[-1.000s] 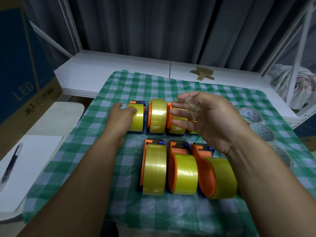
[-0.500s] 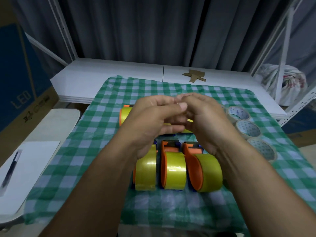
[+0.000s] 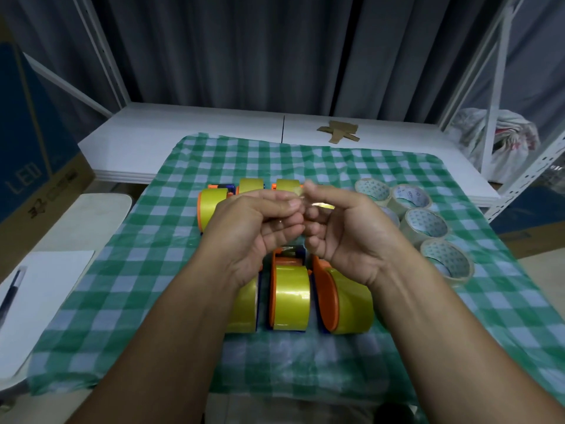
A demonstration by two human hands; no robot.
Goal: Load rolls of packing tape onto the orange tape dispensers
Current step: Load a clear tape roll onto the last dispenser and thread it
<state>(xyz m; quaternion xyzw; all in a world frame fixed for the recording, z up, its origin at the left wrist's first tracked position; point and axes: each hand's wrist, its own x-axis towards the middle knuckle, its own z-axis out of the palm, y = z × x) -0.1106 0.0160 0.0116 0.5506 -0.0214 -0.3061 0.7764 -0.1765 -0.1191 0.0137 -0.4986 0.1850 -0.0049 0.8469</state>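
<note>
Two rows of orange tape dispensers loaded with yellow tape stand on the green checked cloth [image 3: 140, 270]: a far row [image 3: 211, 206] partly hidden behind my hands and a near row [image 3: 290, 298] of three. My left hand [image 3: 260, 228] and my right hand [image 3: 345, 231] meet above the middle, fingertips together, pinching a small clear scrap of tape [image 3: 301, 191] between them. Several loose rolls of clear packing tape [image 3: 425, 224] lie at the right of the cloth.
A white board [image 3: 189, 142] lies behind the cloth, with cardboard scraps [image 3: 337, 133] on it. A white sheet with a pen [image 3: 15, 283] sits on a stool at the left. A white metal shelf frame [image 3: 501, 87] and a bag [image 3: 504, 136] stand at the right.
My left hand left the far-left dispenser and came up to meet my right hand. Both now pinch the clear tape scrap. The view has tilted, showing more loose rolls.
</note>
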